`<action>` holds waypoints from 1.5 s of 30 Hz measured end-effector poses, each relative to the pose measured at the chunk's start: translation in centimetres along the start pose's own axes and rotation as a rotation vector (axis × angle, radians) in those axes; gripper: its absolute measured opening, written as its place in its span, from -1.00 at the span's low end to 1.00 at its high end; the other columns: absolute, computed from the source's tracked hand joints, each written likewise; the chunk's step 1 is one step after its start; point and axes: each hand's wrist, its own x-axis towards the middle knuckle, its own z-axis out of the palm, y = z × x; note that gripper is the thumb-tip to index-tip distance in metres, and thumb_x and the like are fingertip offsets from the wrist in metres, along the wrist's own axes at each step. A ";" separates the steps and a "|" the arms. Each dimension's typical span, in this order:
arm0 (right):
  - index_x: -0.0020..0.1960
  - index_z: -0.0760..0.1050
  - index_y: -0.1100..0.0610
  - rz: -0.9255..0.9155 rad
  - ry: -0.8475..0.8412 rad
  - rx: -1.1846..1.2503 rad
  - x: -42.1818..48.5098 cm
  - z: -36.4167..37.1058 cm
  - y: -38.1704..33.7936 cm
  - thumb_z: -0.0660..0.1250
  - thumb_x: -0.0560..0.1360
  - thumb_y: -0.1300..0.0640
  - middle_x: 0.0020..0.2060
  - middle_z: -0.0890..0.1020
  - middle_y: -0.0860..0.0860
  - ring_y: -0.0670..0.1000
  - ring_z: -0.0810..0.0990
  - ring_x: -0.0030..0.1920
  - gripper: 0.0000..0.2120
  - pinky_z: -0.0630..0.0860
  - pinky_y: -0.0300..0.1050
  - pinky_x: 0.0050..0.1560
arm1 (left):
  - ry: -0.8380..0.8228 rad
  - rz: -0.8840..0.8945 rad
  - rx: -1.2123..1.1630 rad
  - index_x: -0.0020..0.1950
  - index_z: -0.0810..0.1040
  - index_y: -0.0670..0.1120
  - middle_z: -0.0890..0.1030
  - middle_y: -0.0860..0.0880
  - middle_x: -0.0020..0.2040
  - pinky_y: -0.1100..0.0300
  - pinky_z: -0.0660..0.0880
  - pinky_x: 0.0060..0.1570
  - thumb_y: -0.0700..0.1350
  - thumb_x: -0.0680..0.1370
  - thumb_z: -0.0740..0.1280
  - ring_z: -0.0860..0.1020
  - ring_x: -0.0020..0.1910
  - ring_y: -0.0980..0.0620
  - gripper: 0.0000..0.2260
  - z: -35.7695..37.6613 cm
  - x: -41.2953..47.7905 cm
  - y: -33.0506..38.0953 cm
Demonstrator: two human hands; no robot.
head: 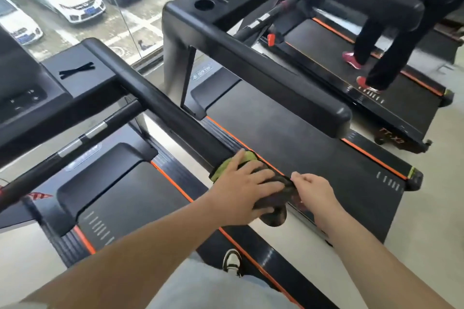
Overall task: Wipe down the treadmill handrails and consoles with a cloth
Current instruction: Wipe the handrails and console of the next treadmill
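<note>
Right now the cloth point(253, 173) is draped over the rear end of the nearest treadmill's black handrail point(160, 105), wrapped around the bar so that one pass should clean the top and sides together. The left hand point(241, 190) lies flat on top of it, fingers spread, pressing the fabric onto the rail, seemingly to keep it from sliding off the rounded end. The right hand point(315, 189) pinches the cloth's loose edge between thumb and fingertips, probably to pull it taut or fold it under the end cap. The cloth looks soft and limp, yellow-green along one side and dark and mottled elsewhere, bunching where it hangs below the bar. The handrail is thick, matte and smooth, with rounded edges and a blunt end. Its console point(30, 92) sits well away at the far left, glossy black and hard-looking, and judging by the hands it is not being wiped at this moment.
</note>
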 end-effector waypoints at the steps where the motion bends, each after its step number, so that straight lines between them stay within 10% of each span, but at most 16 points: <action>1: -0.01 0.64 0.25 0.015 -0.014 0.030 0.0 0.0 0.0 0.27 0.64 0.00 -0.22 0.68 0.13 0.10 0.63 -0.25 -0.67 0.62 -0.05 -0.18 | -0.005 -0.085 -0.022 0.42 0.46 0.22 0.52 0.16 0.39 -0.38 0.00 0.52 0.31 0.56 0.17 0.36 0.45 -0.06 -0.54 -0.5 0.3 -1.0; 5: -0.05 0.66 0.19 0.018 -0.008 0.071 -0.1 0.1 -0.6 0.28 0.63 0.01 -0.19 0.71 0.12 0.12 0.67 -0.17 -0.71 0.65 0.01 -0.10 | 0.018 -0.378 -0.081 0.20 0.61 0.20 0.61 0.21 0.24 -0.38 -0.04 0.52 0.26 0.57 0.18 0.44 0.37 -0.06 -0.66 -1.0 1.1 2.0; 15: -0.12 0.58 0.32 -0.114 0.033 -0.144 0.4 -0.6 -2.1 0.31 0.58 -0.02 -0.31 0.58 0.18 0.07 0.48 -0.25 -0.62 0.47 -0.05 -0.16 | -0.334 0.262 0.385 0.27 0.64 0.11 0.58 0.06 0.25 -0.54 -0.04 0.45 0.03 0.57 0.38 0.30 0.42 -0.27 -0.73 1.9 0.9 7.6; 21: -0.11 0.53 0.36 -0.231 0.006 -0.257 0.0 2.5 -5.4 0.28 0.61 -0.02 -0.34 0.49 0.08 0.05 0.42 -0.29 -0.59 0.36 -0.06 -0.25 | 0.031 0.503 0.260 0.29 0.56 0.17 0.44 0.13 0.48 -0.36 0.02 0.52 -0.09 0.69 0.14 0.16 0.60 -0.10 -0.70 1.8 -1.6 0.8; 29: -0.23 0.54 0.27 -0.394 -0.008 -0.303 -0.5 7.5 -11.4 0.28 0.64 0.01 -0.31 0.57 0.20 0.15 0.48 -0.27 -0.61 0.37 -0.08 -0.25 | 0.345 -0.400 -0.185 0.33 0.54 0.20 0.49 0.24 0.44 -0.32 0.15 0.50 0.11 0.62 0.29 0.30 0.56 0.09 -0.73 0.5 -4.2 -10.3; 36: -0.34 0.35 0.17 -0.412 -0.063 -0.351 0.9 14.5 -16.7 0.25 0.62 -0.01 -0.43 0.43 0.07 0.04 0.38 -0.32 -0.58 0.34 -0.04 -0.28 | 0.244 -0.082 -0.139 0.43 0.47 0.21 0.42 0.22 0.51 -0.18 -0.07 0.59 0.12 0.64 0.24 0.20 0.61 0.11 -0.65 0.2 -5.7 -17.9; 45: -0.11 0.59 0.03 -0.375 -0.055 -0.183 2.0 21.1 -23.5 0.20 0.67 -0.11 -0.24 0.64 -0.08 -0.05 0.57 -0.18 -0.67 0.48 -0.09 -0.12 | 0.370 -0.744 -0.672 0.27 0.56 0.19 0.64 0.19 0.12 -0.04 0.42 0.31 0.10 0.65 0.22 0.53 0.24 0.02 -0.77 -6.8 -3.3 -24.7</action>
